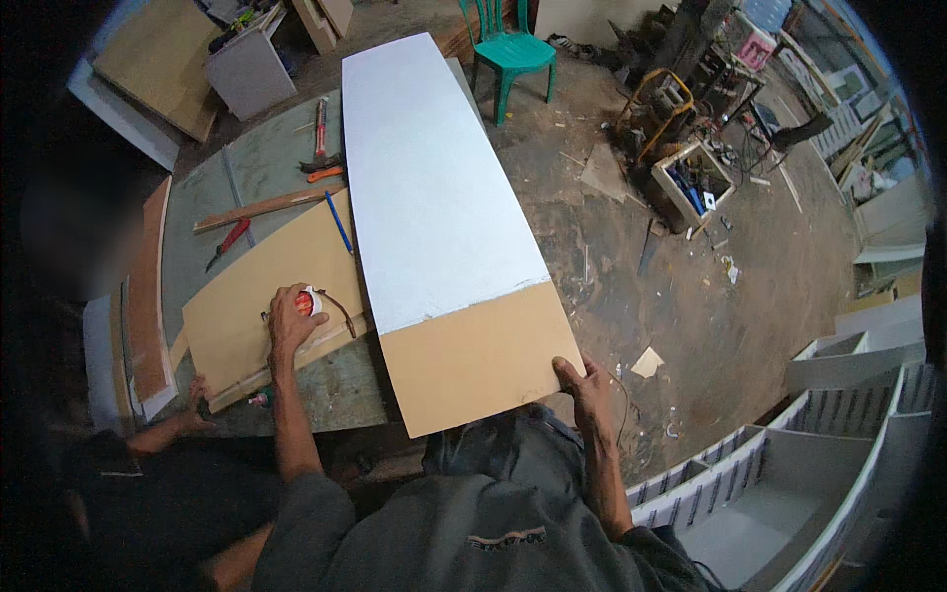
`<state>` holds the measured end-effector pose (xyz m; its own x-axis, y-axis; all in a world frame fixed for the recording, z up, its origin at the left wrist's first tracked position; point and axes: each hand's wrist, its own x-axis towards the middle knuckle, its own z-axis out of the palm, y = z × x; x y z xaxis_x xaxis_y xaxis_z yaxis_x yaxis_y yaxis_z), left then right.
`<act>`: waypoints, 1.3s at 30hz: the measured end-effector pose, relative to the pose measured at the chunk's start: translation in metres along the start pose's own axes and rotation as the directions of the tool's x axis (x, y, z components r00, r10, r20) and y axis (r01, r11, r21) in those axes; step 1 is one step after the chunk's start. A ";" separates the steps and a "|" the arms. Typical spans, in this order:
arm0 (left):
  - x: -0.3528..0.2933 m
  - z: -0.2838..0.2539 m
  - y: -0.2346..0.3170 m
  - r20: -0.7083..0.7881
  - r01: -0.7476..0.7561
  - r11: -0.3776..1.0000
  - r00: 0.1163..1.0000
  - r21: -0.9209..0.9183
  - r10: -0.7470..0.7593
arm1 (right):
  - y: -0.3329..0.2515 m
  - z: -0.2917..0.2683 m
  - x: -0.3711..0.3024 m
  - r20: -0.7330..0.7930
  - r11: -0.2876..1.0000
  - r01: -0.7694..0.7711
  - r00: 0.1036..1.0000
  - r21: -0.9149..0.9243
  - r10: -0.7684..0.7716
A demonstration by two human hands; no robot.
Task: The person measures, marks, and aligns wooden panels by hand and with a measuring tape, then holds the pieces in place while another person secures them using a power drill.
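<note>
A long board, white (434, 168) over most of its length and bare tan (473, 360) at the near end, lies across the worktable and juts out toward me. My right hand (589, 390) grips its near right corner, thumb on top and fingers underneath. To the left, my left hand (288, 321) is closed around a small round red-and-white object (306, 301), whose kind is partly hidden by the fingers. Beneath that hand is a tan panel (237, 291), with a thin curved brown strip (340, 311) beside it. A blue pencil (338, 222) rests near the long board's left edge.
Another person's hand (200, 400) is at the tan panel's near left corner. On the worktable (276, 148) are a red-handled tool (232, 240), an orange-handled tool (324, 174) and a wooden strip (266, 209). A green chair (508, 54) stands behind; white cabinet frames (819, 464) are at right.
</note>
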<state>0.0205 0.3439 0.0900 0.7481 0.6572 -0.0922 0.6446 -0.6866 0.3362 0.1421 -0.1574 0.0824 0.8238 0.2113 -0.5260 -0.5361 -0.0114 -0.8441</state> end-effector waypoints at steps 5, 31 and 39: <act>-0.003 0.002 0.013 -0.053 0.065 0.998 0.996 0.001 -0.065 | 0.001 -0.008 0.008 0.090 0.960 0.126 0.990 -0.251 -0.106; -0.254 -0.021 0.256 0.282 0.284 0.063 0.856 -0.957 0.434 | -0.148 0.147 0.123 0.765 0.393 0.803 0.572 -0.448 -0.296; -0.334 0.002 0.196 0.637 0.638 -0.155 0.768 -0.754 0.066 | -0.070 0.409 0.200 0.897 -0.217 0.882 0.363 -0.418 -0.253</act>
<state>-0.1030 -0.0108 0.1852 0.7176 0.2617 -0.6454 0.2587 0.7602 0.5959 0.2693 0.2856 0.0790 0.2692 0.9561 0.1159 0.9200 -0.2196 -0.3247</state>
